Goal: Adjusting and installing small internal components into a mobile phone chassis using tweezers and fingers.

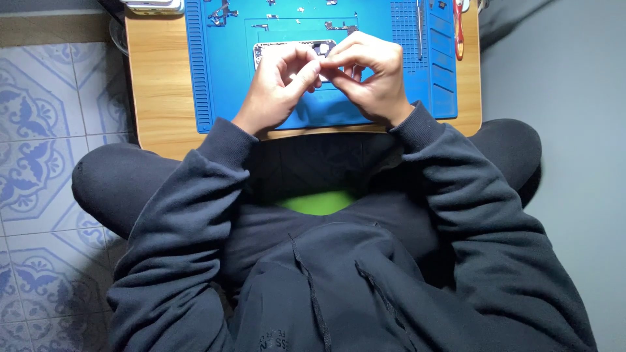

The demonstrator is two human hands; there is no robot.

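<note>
I see left hand and right hand pinching a small part I cannot identify | opened phone chassis at 12 o'clock, long axis 9-to-3 | blue repair mat.

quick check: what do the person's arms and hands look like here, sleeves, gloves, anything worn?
Both arms wear long, loose sleeves of a dark charcoal hooded sweatshirt with ribbed cuffs at the wrists. The left hand and right hand are bare: no gloves, and no rings or watch visible.
</note>
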